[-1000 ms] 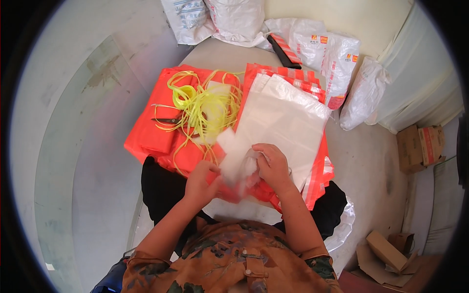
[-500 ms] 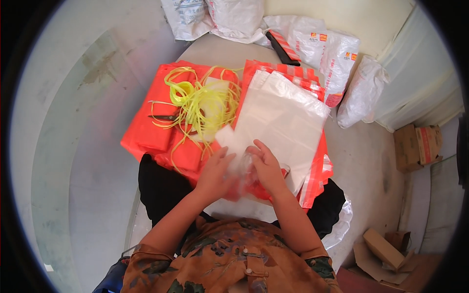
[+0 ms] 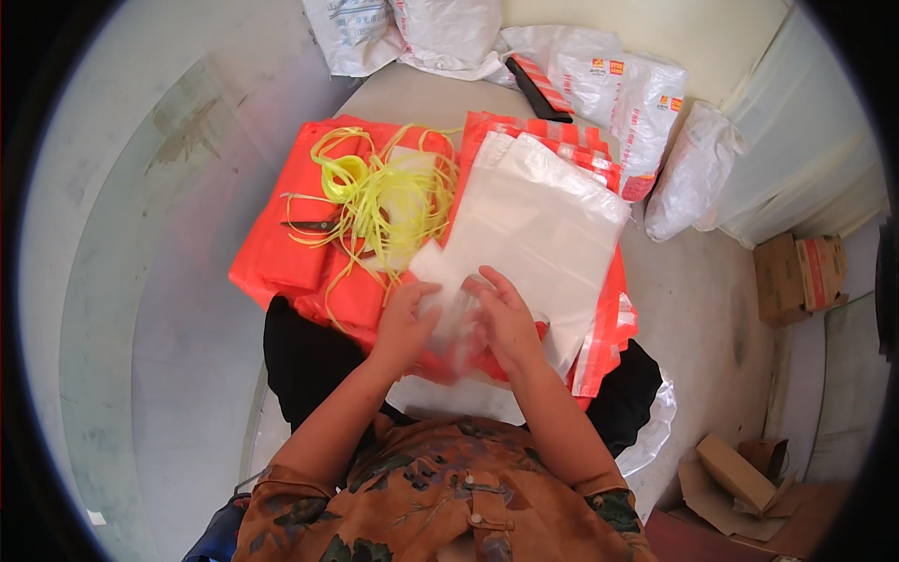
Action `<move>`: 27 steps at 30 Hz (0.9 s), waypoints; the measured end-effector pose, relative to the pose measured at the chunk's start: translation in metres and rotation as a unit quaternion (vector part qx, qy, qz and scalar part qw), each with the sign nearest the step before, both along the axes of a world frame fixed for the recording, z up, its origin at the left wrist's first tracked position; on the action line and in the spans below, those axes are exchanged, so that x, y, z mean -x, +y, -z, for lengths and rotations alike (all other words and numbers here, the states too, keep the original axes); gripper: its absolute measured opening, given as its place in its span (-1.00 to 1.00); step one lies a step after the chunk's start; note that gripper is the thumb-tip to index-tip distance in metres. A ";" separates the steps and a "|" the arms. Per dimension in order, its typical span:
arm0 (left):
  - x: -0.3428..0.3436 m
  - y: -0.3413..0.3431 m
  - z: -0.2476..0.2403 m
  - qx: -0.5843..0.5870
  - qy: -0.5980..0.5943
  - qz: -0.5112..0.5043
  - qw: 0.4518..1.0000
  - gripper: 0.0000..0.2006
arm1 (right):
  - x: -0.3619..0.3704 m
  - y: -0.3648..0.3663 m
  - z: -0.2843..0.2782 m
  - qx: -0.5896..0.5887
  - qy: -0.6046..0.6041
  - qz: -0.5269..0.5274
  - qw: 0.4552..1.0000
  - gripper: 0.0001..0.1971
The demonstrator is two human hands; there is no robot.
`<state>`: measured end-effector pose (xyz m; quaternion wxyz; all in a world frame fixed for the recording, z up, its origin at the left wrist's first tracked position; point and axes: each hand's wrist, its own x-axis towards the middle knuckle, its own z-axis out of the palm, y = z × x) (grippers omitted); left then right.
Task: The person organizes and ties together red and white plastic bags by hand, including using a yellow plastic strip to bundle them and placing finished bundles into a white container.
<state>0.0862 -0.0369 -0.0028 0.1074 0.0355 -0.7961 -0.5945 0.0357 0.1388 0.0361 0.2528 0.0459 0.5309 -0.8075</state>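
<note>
A crumpled piece of clear plastic film (image 3: 456, 328), perhaps a bag, hangs between my two hands, blurred by motion. My left hand (image 3: 406, 323) pinches its left side, fingers curled inward. On the other side my right hand (image 3: 507, 320) grips it between thumb and fingers, the index finger stretched up. Just beyond my hands lies a stack of translucent white plastic bags (image 3: 548, 220), spread over red plastic bags (image 3: 592, 361). A small white corner (image 3: 428, 259) shows above my left fingertips. Something small and red is partly hidden beside my right hand.
To the left, folded red bags (image 3: 309, 253) carry a tangle of yellow plastic strips (image 3: 403, 201) and dark-bladed scissors (image 3: 314, 226). White woven sacks (image 3: 445, 33) line the table's far side, near a black-and-red object (image 3: 541, 89). Cardboard boxes (image 3: 796, 281) stand at the right.
My hands have shifted very slightly, still working the clear film between them. The view has moved a little; the bags, strips and scissors lie as before.
</note>
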 end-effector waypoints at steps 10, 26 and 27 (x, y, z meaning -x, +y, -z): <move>0.007 -0.006 0.010 -0.036 -0.028 -0.012 0.999 -0.66 | -0.001 -0.001 0.004 0.000 0.010 -0.030 1.000 -0.46; 0.020 -0.007 -0.019 0.110 0.000 -0.019 0.994 -0.53 | -0.001 0.018 -0.017 -0.023 0.074 -0.023 0.997 -0.58; 0.019 -0.005 -0.030 0.158 -0.023 -0.026 0.987 -0.54 | 0.001 0.020 -0.019 -0.022 0.075 -0.021 0.997 -0.58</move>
